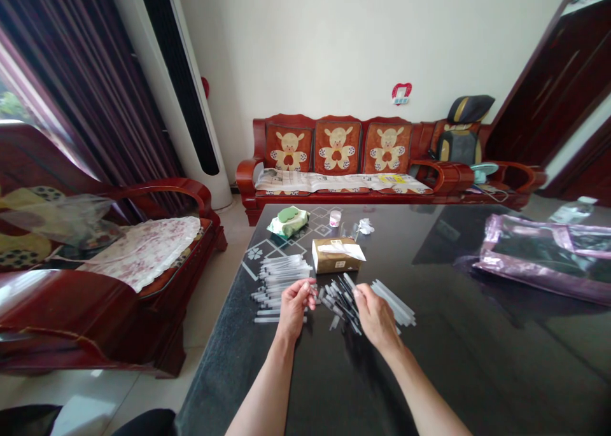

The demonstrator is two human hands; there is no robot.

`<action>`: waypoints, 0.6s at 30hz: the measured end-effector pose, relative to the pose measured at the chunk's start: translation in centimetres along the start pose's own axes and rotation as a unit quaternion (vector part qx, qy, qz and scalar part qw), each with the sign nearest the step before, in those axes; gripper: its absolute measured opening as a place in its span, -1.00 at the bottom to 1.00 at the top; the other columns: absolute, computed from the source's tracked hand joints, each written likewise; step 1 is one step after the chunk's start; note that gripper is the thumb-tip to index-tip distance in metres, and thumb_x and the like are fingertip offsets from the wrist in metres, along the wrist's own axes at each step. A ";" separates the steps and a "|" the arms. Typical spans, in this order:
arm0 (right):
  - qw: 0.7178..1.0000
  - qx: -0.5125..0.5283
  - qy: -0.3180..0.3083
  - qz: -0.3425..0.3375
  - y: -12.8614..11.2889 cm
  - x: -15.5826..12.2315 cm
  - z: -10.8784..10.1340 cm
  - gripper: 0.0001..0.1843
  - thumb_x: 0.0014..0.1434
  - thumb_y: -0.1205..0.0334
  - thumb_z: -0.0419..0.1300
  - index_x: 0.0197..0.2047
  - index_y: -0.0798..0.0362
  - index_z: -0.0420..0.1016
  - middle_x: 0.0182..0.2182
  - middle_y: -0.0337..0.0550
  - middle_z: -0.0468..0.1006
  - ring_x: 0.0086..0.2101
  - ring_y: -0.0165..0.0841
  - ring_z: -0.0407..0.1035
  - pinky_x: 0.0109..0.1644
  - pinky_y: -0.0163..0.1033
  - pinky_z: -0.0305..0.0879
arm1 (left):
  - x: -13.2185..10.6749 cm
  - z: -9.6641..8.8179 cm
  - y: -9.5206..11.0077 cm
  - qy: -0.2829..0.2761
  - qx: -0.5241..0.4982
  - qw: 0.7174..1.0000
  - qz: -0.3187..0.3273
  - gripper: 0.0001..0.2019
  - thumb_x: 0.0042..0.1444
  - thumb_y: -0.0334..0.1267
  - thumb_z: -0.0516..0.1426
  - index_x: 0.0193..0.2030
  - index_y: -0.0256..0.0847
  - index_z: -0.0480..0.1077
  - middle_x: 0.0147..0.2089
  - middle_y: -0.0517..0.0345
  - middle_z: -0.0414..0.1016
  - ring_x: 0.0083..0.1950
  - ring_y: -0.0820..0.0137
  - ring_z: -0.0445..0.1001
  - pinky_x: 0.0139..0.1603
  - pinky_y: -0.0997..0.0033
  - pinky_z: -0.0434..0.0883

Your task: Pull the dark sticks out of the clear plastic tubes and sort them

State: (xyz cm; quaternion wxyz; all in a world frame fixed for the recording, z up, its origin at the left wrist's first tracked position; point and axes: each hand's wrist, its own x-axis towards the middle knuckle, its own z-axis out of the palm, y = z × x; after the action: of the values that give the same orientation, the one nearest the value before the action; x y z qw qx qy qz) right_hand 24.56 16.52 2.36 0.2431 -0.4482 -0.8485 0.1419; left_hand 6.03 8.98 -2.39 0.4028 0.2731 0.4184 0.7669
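Three groups of pieces are lying on the dark counter (458,366). At the left there is a pile of pale tubes (281,283), placed mostly side by side, and many of them show darker ends. In the middle there is a loose heap of dark and clear pieces (340,301), crossing each other in several directions. At the right, partly behind the wrist, a bundle of clear tubes (395,303) lies more evenly.

The left hand (294,301) is pinched closed near the edge of the left pile, on what looks like a small clear piece; the exact shape is too small to tell. The right hand (375,312) grasps a pale tube (349,281) between thumb and finger, above the middle heap.

From this order, I would judge that the work is in the middle: the left pile may be the done part, while the heap and the right bundle are probably left to handle. The tissue box (329,263) stands just behind, apart from both hands.
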 end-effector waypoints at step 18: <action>0.968 -0.237 -0.052 0.064 6.8 1.2 -0.3 -0.76 0.14 0.20 0.09 -0.45 0.03 0.54 -0.38 0.02 0.60 -0.37 -0.23 0.48 -0.37 -0.25 0.17 | -1.2 0.5 -1.5 -0.042 0.165 0.985 0.018 -0.67 0.01 -0.09 0.23 -0.18 -0.32 0.50 -0.55 0.19 0.40 -0.64 0.51 0.30 -0.67 0.56 0.27</action>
State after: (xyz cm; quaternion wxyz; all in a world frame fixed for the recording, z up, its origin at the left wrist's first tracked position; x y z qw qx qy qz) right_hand 28.85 21.27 -0.12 0.0762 -0.5386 -0.8388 -0.0244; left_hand 7.62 8.65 -3.54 0.3553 0.3758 0.5169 0.6822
